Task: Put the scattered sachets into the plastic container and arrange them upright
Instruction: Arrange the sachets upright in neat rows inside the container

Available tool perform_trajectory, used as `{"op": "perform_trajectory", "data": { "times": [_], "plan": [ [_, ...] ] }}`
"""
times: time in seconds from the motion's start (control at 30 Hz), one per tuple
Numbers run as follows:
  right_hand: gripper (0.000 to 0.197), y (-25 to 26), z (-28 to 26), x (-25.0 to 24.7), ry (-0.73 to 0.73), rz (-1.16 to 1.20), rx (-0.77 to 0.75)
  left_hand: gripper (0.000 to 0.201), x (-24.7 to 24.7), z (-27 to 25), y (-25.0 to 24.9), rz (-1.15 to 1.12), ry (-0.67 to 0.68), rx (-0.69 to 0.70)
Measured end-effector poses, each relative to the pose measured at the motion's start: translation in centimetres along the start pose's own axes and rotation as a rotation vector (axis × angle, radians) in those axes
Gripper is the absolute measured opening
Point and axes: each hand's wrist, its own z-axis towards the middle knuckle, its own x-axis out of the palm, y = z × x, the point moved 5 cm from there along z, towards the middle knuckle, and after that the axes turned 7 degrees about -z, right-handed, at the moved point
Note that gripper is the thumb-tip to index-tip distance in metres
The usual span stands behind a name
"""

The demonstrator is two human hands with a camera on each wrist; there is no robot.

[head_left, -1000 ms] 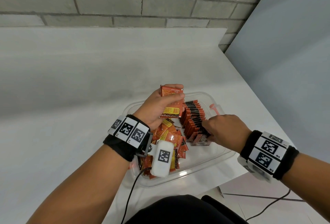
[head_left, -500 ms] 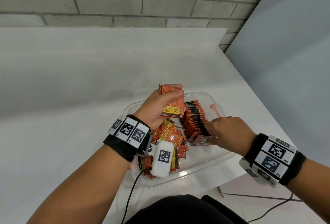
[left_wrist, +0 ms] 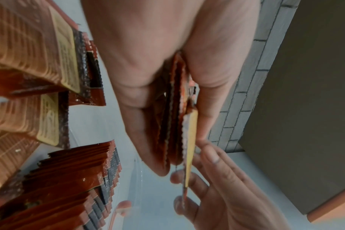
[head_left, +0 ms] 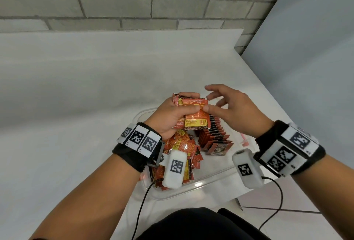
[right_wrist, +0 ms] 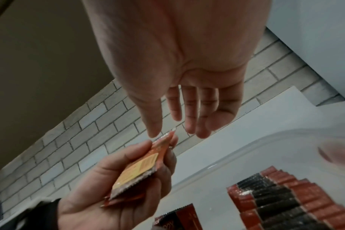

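My left hand (head_left: 189, 102) grips a small bundle of orange sachets (head_left: 195, 123) above the clear plastic container (head_left: 201, 188). My right hand (head_left: 208, 103) meets the bundle from the right. Its thumb and fingertips pinch the right edge of the front sachet (right_wrist: 140, 171), and its other fingers are spread. In the left wrist view the bundle (left_wrist: 173, 124) shows edge-on between my left thumb and fingers. Inside the container a row of sachets (head_left: 214, 134) stands upright on the right. A loose pile of sachets (head_left: 183, 146) lies on the left, partly hidden by my left wrist.
The container sits near the front right corner of the white table (head_left: 76, 86). A small pink object (head_left: 244, 140) lies by the container's right side. A brick wall runs behind, a grey panel stands to the right, and tiled floor shows at lower right.
My right hand has left the upright row, risen and moved left to the bundle. My left hand still holds the bundle at about the same spot.
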Motion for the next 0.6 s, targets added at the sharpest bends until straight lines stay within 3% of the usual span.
{"op": "perform_trajectory", "data": {
  "times": [0.07,0.13,0.2,0.3,0.4,0.5,0.6],
  "plan": [
    [0.044,0.0,0.6,0.6,0.019,0.070,0.015,0.037,0.0,-0.1,0.0,-0.003,-0.002,0.006],
    [0.031,-0.1,1.0,0.6,-0.004,0.160,0.039,0.032,0.1,-0.2,0.0,0.001,0.005,-0.018],
    [0.017,-0.3,1.2,-0.2,-0.101,0.215,0.040,0.038,0.1,-0.2,-0.1,0.014,-0.004,-0.057],
    [0.015,0.3,0.8,-1.2,-0.243,0.180,-0.049,0.052,-0.7,0.0,-0.3,-0.077,-0.121,-0.047],
    [0.015,0.9,0.1,0.0,-0.142,-0.033,-0.151,0.042,-0.6,-0.1,-0.4,-0.134,-0.122,-0.022],
    [0.022,0.3,-0.1,1.1,0.025,-0.069,-0.120,0.031,-0.8,0.0,-0.5,-0.155,-0.141,0.039],
    [0.027,0.2,0.0,0.3,-0.058,-0.026,-0.046,0.036,-0.9,0.1,-0.6,-0.137,-0.122,0.062]
  ]
}}
